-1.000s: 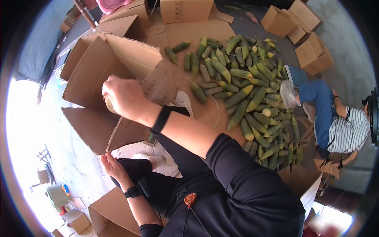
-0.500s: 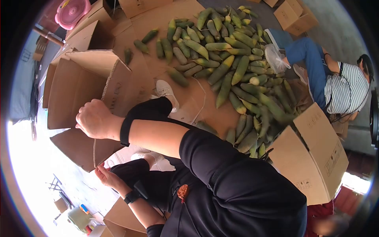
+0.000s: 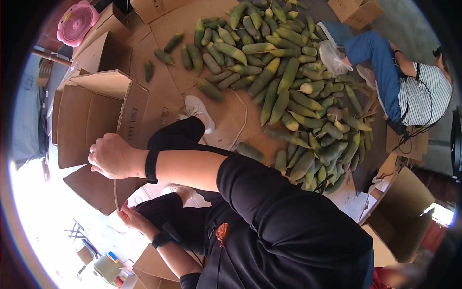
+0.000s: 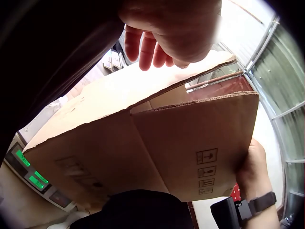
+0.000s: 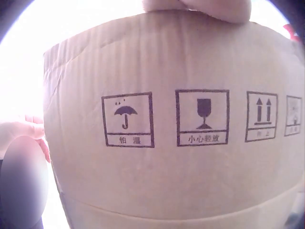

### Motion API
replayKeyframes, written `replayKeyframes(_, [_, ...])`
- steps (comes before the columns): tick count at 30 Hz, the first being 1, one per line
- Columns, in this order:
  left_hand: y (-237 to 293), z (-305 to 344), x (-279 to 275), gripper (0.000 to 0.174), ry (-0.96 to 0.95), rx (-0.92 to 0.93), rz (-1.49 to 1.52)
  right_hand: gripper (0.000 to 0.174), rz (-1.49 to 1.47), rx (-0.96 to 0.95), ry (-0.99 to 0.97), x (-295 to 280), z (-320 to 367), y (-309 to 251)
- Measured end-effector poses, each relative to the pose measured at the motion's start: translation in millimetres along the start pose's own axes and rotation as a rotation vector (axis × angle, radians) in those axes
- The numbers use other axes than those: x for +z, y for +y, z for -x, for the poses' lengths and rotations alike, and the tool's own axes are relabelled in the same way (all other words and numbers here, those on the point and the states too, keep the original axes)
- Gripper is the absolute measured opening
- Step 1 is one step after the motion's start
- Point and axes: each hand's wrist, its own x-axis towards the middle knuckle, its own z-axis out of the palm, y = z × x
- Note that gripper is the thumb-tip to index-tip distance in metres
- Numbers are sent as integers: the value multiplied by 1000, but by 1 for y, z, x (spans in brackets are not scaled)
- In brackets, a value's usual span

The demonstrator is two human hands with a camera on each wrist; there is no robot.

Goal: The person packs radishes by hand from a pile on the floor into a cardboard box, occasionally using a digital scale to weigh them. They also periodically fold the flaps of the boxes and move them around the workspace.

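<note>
A large open cardboard box stands at the left in the head view, its flaps spread. My right hand grips a flap's edge from above; in the right wrist view its fingers lie over the top of the flap, which bears printed umbrella and glass marks. Lower, my left hand pinches the same flap's corner with its fingertips. In the left wrist view the left hand shows its fingers pointing down near the flap's edge, and the right hand holds the flap's far side.
A heap of long green radishes covers the cardboard-lined floor. Beside it sits a person in a striped shirt. Another open box is at the lower right. A scale with green displays stands near the box.
My right hand has come down from over the box's opening onto the flap edge, while my left stays at the corner. The box at right has moved away from the heap.
</note>
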Motion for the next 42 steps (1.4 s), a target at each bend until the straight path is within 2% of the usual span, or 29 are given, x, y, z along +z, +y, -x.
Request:
replayKeyframes(2, [-7, -4, 2, 32, 14, 0, 51, 21, -301, -4, 101, -10, 2, -1])
replayKeyframes(3, [-11, -4, 1, 32, 12, 0, 46, 21, -303, 1, 103, -15, 3, 1])
replayKeyframes(5, [4, 3, 4, 29, 54, -9, 66, 16, -731, 125, 257, -37, 7, 6])
replayKeyframes(8, [9, 4, 5, 30, 45, 21, 79, 13, -633, 149, 327, -69, 29, 34])
replayKeyframes(9, [9, 3, 5, 30, 44, 19, 75, 14, -638, 235, 313, -83, 41, 42])
replayKeyframes(12, [12, 3, 6, 30, 47, 33, 50, 18, -326, 529, 105, -103, 98, 99])
replayKeyframes(14, [19, 7, 7, 30, 51, -1, 40, 14, -33, 683, -62, -107, 162, 150])
replayKeyframes(15, [19, 7, 8, 30, 48, -5, 32, 15, -38, 766, -3, -92, 215, 194])
replayKeyframes(16, [19, 6, 8, 30, 53, 3, 33, 19, -95, 822, -62, -111, 251, 204])
replayKeyframes(17, [19, 6, 9, 30, 60, 12, 33, 22, -7, 1002, -171, -139, 277, 194])
replayKeyframes(18, [18, 5, 10, 30, 61, 7, 24, 23, 158, 1077, -277, -145, 331, 223])
replayKeyframes(19, [16, 4, 10, 29, 53, 9, 42, 22, 249, 1149, -253, -158, 371, 224])
replayKeyframes(20, [15, 3, 10, 28, 45, 10, 59, 24, 406, 1338, -589, -177, 397, 228])
replayKeyframes(21, [13, 2, 10, 28, 37, 30, 55, 26, 377, 1305, -226, -180, 471, 243])
replayKeyframes(22, [13, 2, 11, 28, 40, 22, 45, 28, 518, 1510, -452, -210, 462, 213])
replayKeyframes(23, [13, 2, 12, 28, 34, 33, 49, 28, 664, 1592, -595, -217, 505, 220])
replayKeyframes(24, [12, 2, 12, 28, 26, 44, 52, 30, 610, 1784, -457, -238, 476, 180])
replayKeyframes(25, [9, 1, 12, 29, 22, 26, 52, 37, 568, 1899, -431, -249, 506, 181])
replayKeyframes(26, [8, 0, 11, 29, 21, 20, 41, 37, 566, 1903, -445, -257, 516, 175])
replayKeyframes(28, [7, -1, 12, 30, 7, 28, 11, 50, 593, 2107, -425, -267, 533, 163])
replayKeyframes(31, [-1, -6, 12, 30, -4, 28, 8, 60, 492, 2187, -454, -272, 541, 158])
replayKeyframes(34, [-5, -7, 12, 29, 0, 5, 11, 58, 472, 2199, -397, -265, 533, 158])
replayKeyframes(35, [-4, -8, 12, 29, 0, -8, 20, 58, 468, 2192, -408, -262, 563, 170])
replayKeyframes(36, [-6, -8, 12, 29, 11, -8, 15, 40, 545, 2161, -572, -258, 623, 194])
replayKeyframes(37, [-9, -8, 12, 28, 12, 6, 26, 33, 621, 2117, -732, -253, 652, 209])
replayKeyframes(38, [-10, -10, 12, 28, 14, 20, 39, 33, 579, 1898, -996, -254, 639, 207])
replayKeyframes(40, [-6, -9, 14, 26, 23, 9, 34, 30, 648, 1882, -1109, -251, 670, 217])
replayKeyframes(42, [-7, -10, 14, 24, 43, -8, 28, 28, 916, 1959, -586, -242, 627, 186])
